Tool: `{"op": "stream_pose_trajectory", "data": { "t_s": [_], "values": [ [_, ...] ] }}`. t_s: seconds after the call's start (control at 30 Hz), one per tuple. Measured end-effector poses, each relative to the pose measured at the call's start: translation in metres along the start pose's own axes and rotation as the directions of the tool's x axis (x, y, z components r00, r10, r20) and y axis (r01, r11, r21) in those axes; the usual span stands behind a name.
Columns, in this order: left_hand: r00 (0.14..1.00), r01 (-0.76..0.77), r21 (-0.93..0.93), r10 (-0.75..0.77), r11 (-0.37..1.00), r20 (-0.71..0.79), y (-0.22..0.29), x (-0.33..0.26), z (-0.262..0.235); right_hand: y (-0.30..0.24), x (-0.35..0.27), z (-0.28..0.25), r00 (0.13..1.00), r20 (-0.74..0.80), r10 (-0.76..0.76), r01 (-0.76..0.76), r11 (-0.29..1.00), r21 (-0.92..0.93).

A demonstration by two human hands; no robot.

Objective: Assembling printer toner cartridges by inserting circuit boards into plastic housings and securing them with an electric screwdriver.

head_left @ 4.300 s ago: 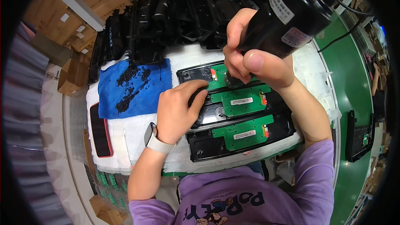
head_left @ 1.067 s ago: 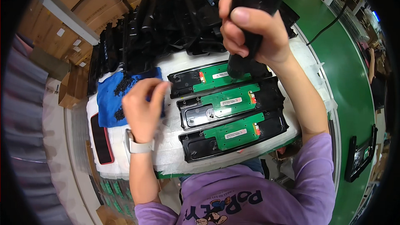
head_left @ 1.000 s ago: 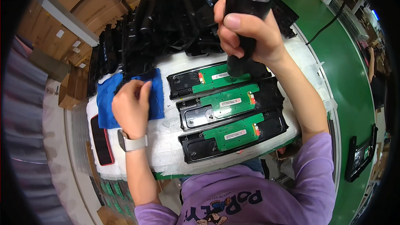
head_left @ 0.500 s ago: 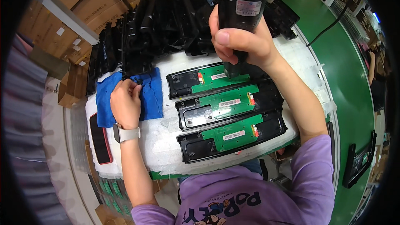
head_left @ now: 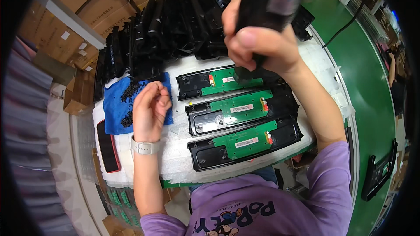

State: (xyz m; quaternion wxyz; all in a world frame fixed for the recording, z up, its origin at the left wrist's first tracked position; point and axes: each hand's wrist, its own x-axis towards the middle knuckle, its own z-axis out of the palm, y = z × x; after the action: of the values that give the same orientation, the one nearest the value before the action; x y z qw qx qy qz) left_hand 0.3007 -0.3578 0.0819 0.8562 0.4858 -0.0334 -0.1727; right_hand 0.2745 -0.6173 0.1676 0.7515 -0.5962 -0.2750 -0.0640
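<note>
"So, what does the right hand (head_left: 264, 48) have?"

"It is wrapped firmly round a black handheld tool (head_left: 273, 8). The tool's lower end is over the green board (head_left: 214, 88) in the farthest panel (head_left: 190, 83); I can't tell whether the two touch."

"And the left hand (head_left: 152, 105)?"

"Palm up, fingers curled loosely in toward the thumb, above the right part of a blue cloth (head_left: 114, 116). Whether something small sits between its fingertips, I can't tell."

"What lies on the cloth?"

"Clusters of tiny black pieces (head_left: 130, 91), to the left of that hand."

"Where are the other panels?"

"The middle panel (head_left: 284, 100) and the nearest panel (head_left: 286, 131) lie closer to the person, in line with the first, all black. Each carries a green board with a pale label; on these two, the red-and-white connector is at the board's right end."

"And around them?"

"A red-edged phone (head_left: 108, 146) just left of the cloth, and a heap of black parts (head_left: 175, 22) beyond the panels."
</note>
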Motion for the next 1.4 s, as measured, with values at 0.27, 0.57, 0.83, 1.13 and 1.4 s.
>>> {"op": "stream_pose_trajectory", "data": {
  "t_s": [0.27, 0.57, 0.83, 1.13, 1.4],
  "values": [
    [0.943, 0.230, 0.071, -0.241, 0.971, 0.232, -0.017, -0.020, 0.041, -0.021, -0.005, 0.006, 0.998, 0.023, -0.054, 0.041, 0.916, 0.399],
    [0.933, 0.274, 0.126, -0.296, 0.953, 0.204, -0.020, -0.023, 0.048, -0.022, -0.009, 0.013, 0.965, 0.102, -0.242, 0.208, 0.941, 0.268],
    [0.890, 0.326, 0.060, -0.328, 0.944, 0.316, -0.024, -0.025, 0.044, -0.034, -0.012, 0.032, 0.985, 0.029, -0.167, 0.154, 0.954, 0.259],
    [0.911, 0.319, 0.029, -0.315, 0.947, 0.267, -0.027, -0.025, 0.046, -0.032, -0.016, 0.029, 0.997, -0.020, -0.074, 0.075, 0.995, 0.066],
    [0.906, 0.324, 0.011, -0.314, 0.946, 0.284, -0.027, -0.025, 0.045, -0.020, -0.018, 0.025, 0.996, -0.005, -0.094, 0.094, 0.995, 0.029]
  ]
}}
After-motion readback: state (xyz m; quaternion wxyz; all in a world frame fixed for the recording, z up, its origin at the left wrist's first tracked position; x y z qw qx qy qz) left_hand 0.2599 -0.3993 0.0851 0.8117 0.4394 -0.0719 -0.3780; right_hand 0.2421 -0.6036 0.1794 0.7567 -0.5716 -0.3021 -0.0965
